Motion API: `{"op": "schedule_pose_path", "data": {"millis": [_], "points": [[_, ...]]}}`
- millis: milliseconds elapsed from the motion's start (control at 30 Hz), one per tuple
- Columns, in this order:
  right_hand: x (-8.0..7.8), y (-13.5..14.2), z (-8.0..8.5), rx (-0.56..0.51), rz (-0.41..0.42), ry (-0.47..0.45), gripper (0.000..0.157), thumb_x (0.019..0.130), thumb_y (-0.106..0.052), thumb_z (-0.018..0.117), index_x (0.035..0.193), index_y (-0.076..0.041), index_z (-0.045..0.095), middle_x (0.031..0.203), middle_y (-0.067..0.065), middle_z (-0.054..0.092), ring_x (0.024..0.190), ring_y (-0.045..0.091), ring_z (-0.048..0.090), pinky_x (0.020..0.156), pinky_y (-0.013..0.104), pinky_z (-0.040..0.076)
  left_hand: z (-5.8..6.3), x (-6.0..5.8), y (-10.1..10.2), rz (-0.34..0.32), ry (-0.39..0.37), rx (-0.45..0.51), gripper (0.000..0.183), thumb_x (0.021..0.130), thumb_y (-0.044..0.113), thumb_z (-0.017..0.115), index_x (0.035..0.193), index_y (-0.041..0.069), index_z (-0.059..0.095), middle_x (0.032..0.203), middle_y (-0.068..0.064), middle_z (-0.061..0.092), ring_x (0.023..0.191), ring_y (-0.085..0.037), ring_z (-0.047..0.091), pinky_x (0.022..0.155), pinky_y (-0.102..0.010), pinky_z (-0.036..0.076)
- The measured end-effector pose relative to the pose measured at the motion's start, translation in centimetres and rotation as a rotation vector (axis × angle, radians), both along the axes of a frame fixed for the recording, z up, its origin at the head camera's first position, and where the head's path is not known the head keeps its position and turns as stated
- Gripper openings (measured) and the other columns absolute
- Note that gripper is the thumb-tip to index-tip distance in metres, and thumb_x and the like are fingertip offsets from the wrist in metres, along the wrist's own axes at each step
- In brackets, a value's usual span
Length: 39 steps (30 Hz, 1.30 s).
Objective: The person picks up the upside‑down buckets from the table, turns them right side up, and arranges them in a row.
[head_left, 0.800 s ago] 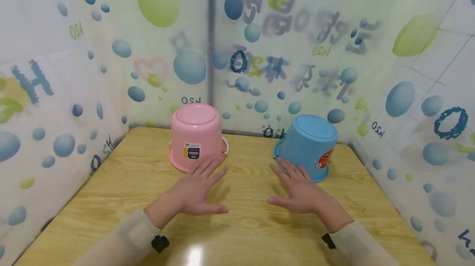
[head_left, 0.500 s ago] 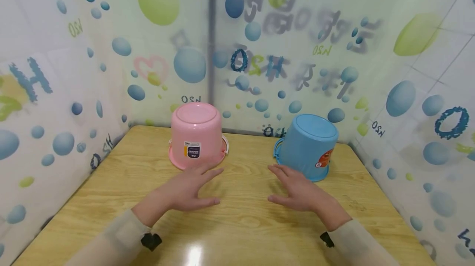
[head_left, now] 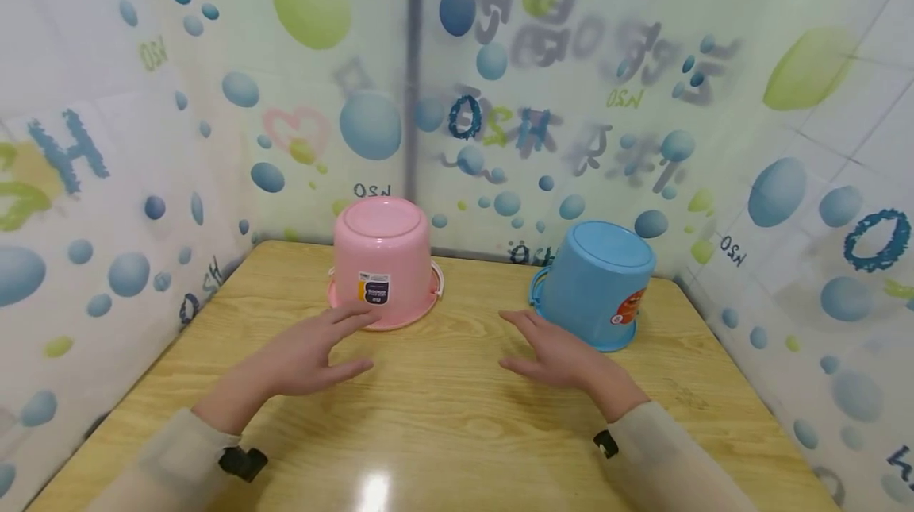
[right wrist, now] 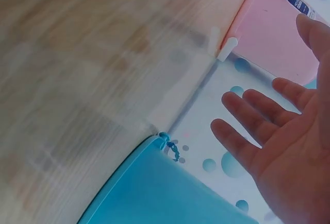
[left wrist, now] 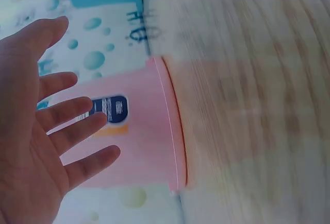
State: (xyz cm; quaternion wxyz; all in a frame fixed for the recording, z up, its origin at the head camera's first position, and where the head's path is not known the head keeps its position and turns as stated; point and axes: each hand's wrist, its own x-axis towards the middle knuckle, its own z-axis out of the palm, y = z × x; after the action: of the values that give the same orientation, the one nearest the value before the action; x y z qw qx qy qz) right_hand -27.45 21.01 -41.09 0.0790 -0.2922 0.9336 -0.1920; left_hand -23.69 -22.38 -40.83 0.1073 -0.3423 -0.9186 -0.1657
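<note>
A pink bucket point(head_left: 382, 250) stands upside down at the back left of the table, a label on its side and its white-gripped handle down at the rim. Farther right, a blue bucket point(head_left: 596, 282) is upside down too, with a red sticker on its side. My left hand point(head_left: 303, 357) hovers in front of the pink bucket, fingers spread and holding nothing. In the left wrist view the fingers point(left wrist: 77, 141) overlap the pink bucket's label. My right hand point(head_left: 560, 353), also holding nothing, hovers at the front left of the blue bucket with its fingers extended.
Both buckets stand on a wood-grain table point(head_left: 457, 433). A curtain point(head_left: 593, 99) printed with blue and green bubbles closes off the back and both sides. A dark band device point(head_left: 243, 463) sits at the left wrist and another point(head_left: 605, 444) at the right.
My left hand has moved left and away from the table's middle. The right hand has shifted slightly left and up. Both buckets stay where they were.
</note>
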Motion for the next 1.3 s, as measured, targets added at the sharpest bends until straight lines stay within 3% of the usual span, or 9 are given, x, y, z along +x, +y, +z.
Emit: {"op": "schedule_pose_path", "data": {"millis": [167, 333, 533, 700, 933, 1300], "points": [[-1.2, -1.3, 0.3, -0.013, -0.013, -0.041, 0.082, 0.109, -0.052, 0.066, 0.174, -0.016, 0.032, 0.171, 0.018, 0.04, 0.151, 0.041, 0.053, 0.12, 0.063, 0.049, 0.1, -0.5, -2.8, 0.088, -0.058, -0.006, 0.067, 0.105, 0.048, 0.074, 0.158, 0.011, 0.058, 0.159, -0.013, 0.06, 0.141, -0.04, 0.064, 0.112, -0.063, 0.056], [-2.6, -2.9, 0.4, -0.006, -0.026, -0.08, 0.083, 0.108, -0.054, 0.066, 0.176, -0.024, 0.028, 0.177, 0.015, 0.035, 0.16, 0.039, 0.043, 0.125, 0.064, 0.043, -0.4, -1.4, -5.8, 0.195, -0.134, -0.021, 0.077, 0.104, 0.055, 0.072, 0.163, 0.011, 0.052, 0.162, -0.023, 0.055, 0.145, -0.049, 0.057, 0.113, -0.069, 0.052], [-4.4, -4.9, 0.0, 0.012, -0.006, -0.076, 0.088, 0.104, -0.055, 0.072, 0.176, -0.031, 0.028, 0.18, 0.011, 0.033, 0.166, 0.038, 0.033, 0.131, 0.064, 0.035, -0.6, -3.2, -8.1, 0.248, -0.27, -0.026, 0.093, 0.101, 0.063, 0.072, 0.17, 0.009, 0.041, 0.167, -0.033, 0.045, 0.15, -0.059, 0.047, 0.115, -0.076, 0.045], [-6.1, -6.4, -0.5, 0.016, -0.009, -0.092, 0.091, 0.101, -0.056, 0.076, 0.175, -0.031, 0.03, 0.178, 0.013, 0.035, 0.165, 0.039, 0.033, 0.131, 0.064, 0.035, -0.9, -4.9, -8.9, 0.252, -0.362, -0.049, 0.1, 0.1, 0.064, 0.072, 0.172, 0.007, 0.032, 0.169, -0.037, 0.037, 0.151, -0.064, 0.041, 0.116, -0.079, 0.042], [-8.5, -8.6, -1.2, 0.027, -0.04, -0.092, 0.091, 0.101, -0.059, 0.074, 0.175, -0.031, 0.03, 0.178, 0.017, 0.033, 0.165, 0.041, 0.032, 0.133, 0.065, 0.032, -1.7, -7.7, -9.3, 0.279, -0.42, -0.07, 0.098, 0.103, 0.062, 0.069, 0.173, 0.007, 0.029, 0.171, -0.039, 0.033, 0.155, -0.065, 0.033, 0.122, -0.08, 0.033], [-9.8, -11.6, -2.0, 0.051, -0.148, -0.129, 0.095, 0.097, -0.067, 0.075, 0.175, -0.034, 0.032, 0.18, 0.014, 0.029, 0.168, 0.043, 0.025, 0.134, 0.068, 0.026, -2.6, -10.8, -9.7, 0.319, -0.48, -0.125, 0.102, 0.102, 0.07, 0.065, 0.174, 0.007, 0.028, 0.171, -0.042, 0.028, 0.156, -0.066, 0.03, 0.124, -0.081, 0.029]]}}
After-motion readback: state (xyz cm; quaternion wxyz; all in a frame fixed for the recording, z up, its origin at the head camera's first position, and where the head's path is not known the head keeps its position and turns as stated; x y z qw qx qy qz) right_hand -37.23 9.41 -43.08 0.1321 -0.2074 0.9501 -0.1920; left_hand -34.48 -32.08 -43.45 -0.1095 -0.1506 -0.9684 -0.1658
